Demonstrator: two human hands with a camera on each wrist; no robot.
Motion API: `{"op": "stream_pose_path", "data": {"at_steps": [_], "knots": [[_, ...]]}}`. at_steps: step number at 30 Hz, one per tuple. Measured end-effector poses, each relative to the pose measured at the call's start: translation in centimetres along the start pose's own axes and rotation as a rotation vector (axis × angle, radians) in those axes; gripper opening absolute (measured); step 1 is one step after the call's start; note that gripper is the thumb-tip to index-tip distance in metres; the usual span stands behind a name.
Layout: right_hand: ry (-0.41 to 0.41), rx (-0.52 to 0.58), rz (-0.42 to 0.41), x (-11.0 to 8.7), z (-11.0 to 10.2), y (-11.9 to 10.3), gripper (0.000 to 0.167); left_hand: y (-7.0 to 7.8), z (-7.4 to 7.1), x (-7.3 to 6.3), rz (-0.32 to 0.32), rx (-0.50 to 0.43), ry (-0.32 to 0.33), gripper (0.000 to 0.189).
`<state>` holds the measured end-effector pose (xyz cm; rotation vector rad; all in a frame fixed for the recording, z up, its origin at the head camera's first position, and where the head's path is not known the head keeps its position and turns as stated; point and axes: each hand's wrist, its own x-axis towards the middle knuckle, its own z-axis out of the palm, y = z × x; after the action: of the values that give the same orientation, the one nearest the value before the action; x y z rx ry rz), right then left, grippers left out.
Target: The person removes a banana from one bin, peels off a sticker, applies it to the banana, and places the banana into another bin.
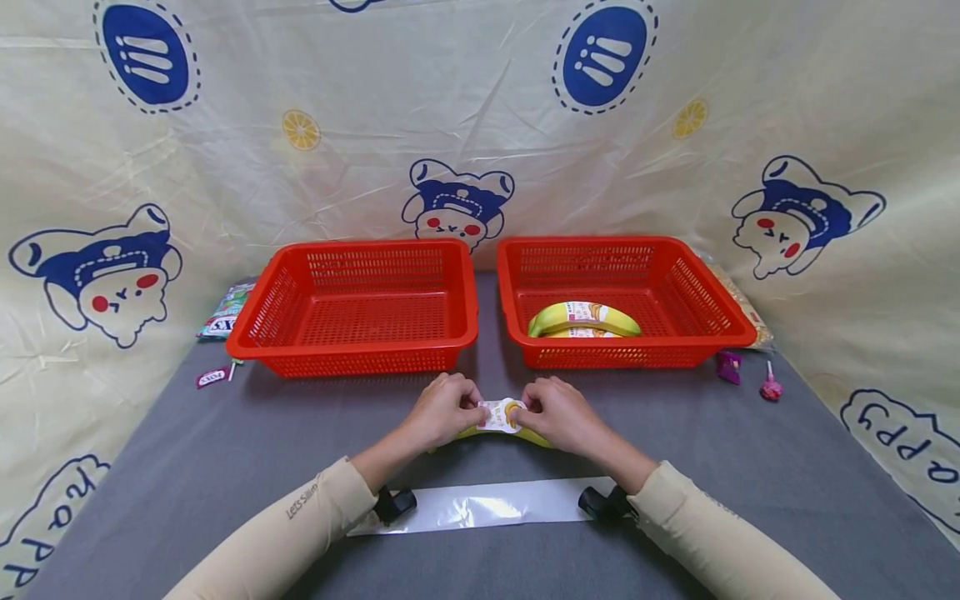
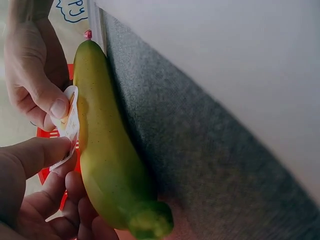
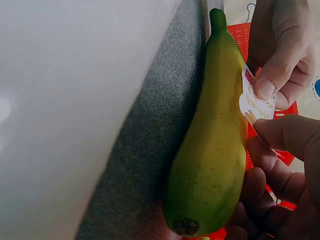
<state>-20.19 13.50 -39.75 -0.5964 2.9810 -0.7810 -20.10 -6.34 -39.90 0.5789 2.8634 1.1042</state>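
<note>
A yellow-green banana (image 1: 536, 437) lies on the grey cloth in front of me, its long green-yellow side facing the camera in the left wrist view. Along its far side is a white printed label (image 1: 498, 416) with a banana picture. My left hand (image 1: 442, 408) pinches the label's left end between thumb and fingers. At the other end, my right hand (image 1: 561, 414) pinches it the same way. In the right wrist view, the label (image 3: 256, 97) stands partly away from the peel at its outer edge. Fingers of both hands reach behind the banana.
Two red baskets stand behind my hands; the right basket (image 1: 720, 337) holds labelled bananas (image 1: 551, 319), the left basket (image 1: 255, 350) is beside it. A glossy white strip (image 1: 487, 506) lies nearer me. Small candies and snack bags (image 1: 227, 310) sit at both sides.
</note>
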Motion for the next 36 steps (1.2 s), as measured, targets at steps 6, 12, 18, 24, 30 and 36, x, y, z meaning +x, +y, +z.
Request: {"op": "stream_pose_path", "data": {"at_steps": [6, 12, 18, 24, 30, 36], "knots": [[-0.009, -0.048, -0.012, 0.0, 0.1, -0.3, 0.022, 0.2, 0.0, -0.2, 0.019, 0.050, 0.016, 0.011], [0.018, -0.061, -0.043, -0.1, 0.2, -0.3, 0.023, 0.2, 0.3, -0.5, -0.012, 0.052, 0.022, 0.013], [0.017, -0.070, -0.043, -0.2, 0.3, -0.3, 0.022, 0.2, 0.4, -0.7, 0.024, 0.074, 0.054, 0.012], [0.002, -0.075, -0.026, -0.1, 0.3, -0.3, 0.022, 0.1, 0.6, -0.8, 0.075, 0.094, 0.087, 0.012], [0.001, -0.082, -0.022, 0.0, 0.4, -0.4, 0.022, 0.0, 0.9, -1.0, 0.140, 0.153, 0.134, 0.013], [0.037, -0.068, -0.026, -0.1, 0.6, -0.2, 0.025, 0.0, 0.8, -1.1, 0.056, 0.127, 0.108, 0.021]]}}
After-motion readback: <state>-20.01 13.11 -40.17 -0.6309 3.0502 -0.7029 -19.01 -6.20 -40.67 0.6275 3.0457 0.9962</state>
